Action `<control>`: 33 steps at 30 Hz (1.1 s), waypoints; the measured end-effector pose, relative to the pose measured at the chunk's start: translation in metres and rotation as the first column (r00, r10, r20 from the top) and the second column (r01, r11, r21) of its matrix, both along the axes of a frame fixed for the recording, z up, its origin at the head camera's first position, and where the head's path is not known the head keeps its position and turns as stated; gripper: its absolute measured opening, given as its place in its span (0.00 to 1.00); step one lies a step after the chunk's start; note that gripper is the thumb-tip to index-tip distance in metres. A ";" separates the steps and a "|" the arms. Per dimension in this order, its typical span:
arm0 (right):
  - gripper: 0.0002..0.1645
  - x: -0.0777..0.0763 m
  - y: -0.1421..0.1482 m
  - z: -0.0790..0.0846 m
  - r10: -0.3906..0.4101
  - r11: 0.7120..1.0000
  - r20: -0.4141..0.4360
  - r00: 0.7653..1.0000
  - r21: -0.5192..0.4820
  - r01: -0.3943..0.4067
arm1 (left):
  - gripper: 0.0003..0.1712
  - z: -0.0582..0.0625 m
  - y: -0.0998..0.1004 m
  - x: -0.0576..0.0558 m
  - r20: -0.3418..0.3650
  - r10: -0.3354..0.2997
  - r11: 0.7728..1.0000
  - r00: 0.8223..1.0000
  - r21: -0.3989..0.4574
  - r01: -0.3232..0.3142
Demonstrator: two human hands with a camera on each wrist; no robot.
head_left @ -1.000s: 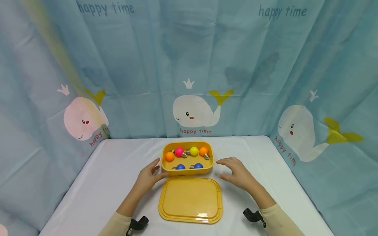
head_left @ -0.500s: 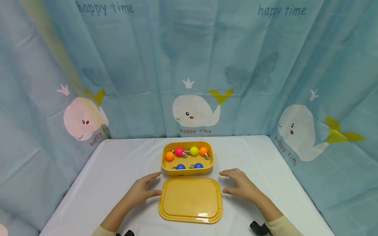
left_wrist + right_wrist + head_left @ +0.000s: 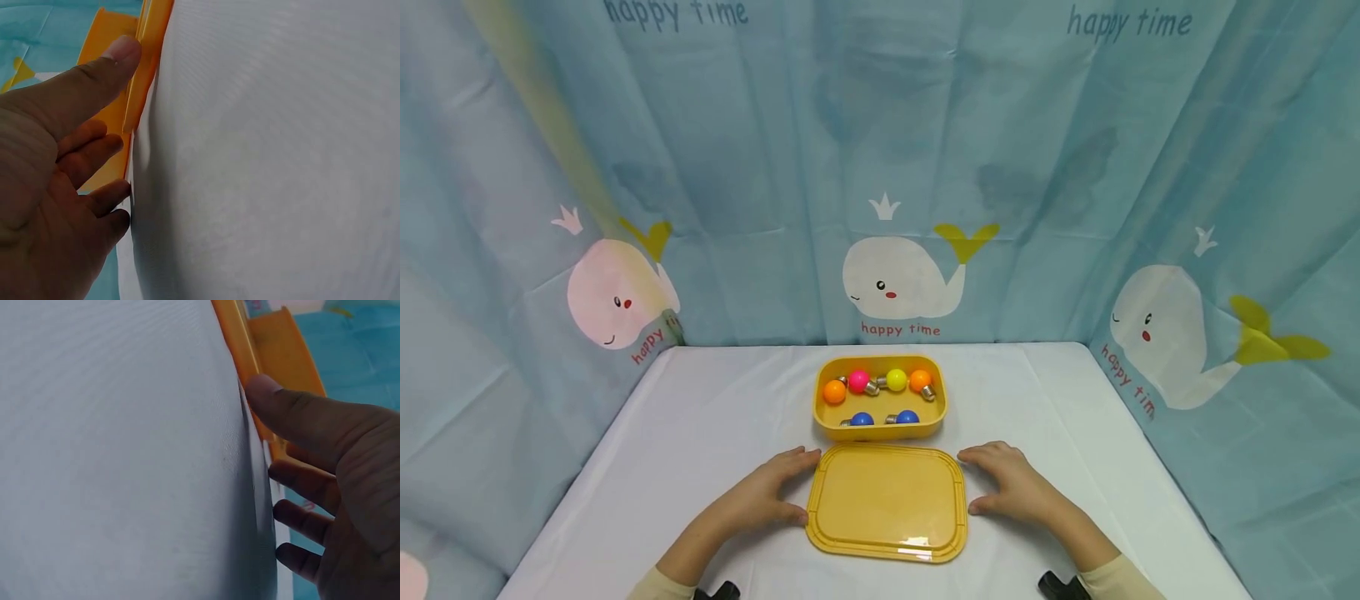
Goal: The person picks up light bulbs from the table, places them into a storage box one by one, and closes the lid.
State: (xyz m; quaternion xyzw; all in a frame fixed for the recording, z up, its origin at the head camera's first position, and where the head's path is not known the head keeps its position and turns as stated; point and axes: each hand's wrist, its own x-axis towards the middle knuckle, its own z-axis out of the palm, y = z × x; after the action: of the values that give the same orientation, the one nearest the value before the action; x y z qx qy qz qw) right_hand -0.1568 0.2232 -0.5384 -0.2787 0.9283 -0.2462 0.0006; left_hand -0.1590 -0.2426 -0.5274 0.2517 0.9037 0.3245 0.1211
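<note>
A yellow rectangular lid [image 3: 887,500] lies flat on the white table in the head view, just in front of a yellow box [image 3: 880,432]. At the lid's left edge is my left hand [image 3: 760,496], fingers gently bent and spread from the thumb. In the left wrist view its thumb [image 3: 94,81] overlaps the lid's rim [image 3: 147,69]. My right hand [image 3: 1018,487] rests by the opposite edge in a similar shape, with a narrow gap showing from above. Its thumb tip [image 3: 265,387] appears right at the lid's side [image 3: 240,347] in the right wrist view.
Small bulbs with metal screw bases lie inside the box: two orange bulbs [image 3: 834,392], a pink bulb [image 3: 859,381], a yellow bulb [image 3: 897,380] and two blue bulbs [image 3: 907,417]. A blue whale-print curtain [image 3: 760,167] surrounds the white table [image 3: 715,417].
Both hands have come back from the box's sides toward the lid's sides. Most recently they have drawn closer to its edges. Lid, box and bulbs stay put; the head view has shifted slightly.
</note>
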 end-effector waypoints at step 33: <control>0.46 0.008 0.007 0.001 0.049 0.973 0.113 0.992 -0.231 -0.021 | 0.54 0.001 -0.012 -0.006 0.135 -0.041 0.994 0.990 0.105 0.027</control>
State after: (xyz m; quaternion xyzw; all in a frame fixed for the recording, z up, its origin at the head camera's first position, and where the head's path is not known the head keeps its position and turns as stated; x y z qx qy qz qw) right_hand -0.1486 0.2305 -0.5377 -0.2783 0.8868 -0.3679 0.0278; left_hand -0.1648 -0.2545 -0.5264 0.2500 0.8709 0.3852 0.1754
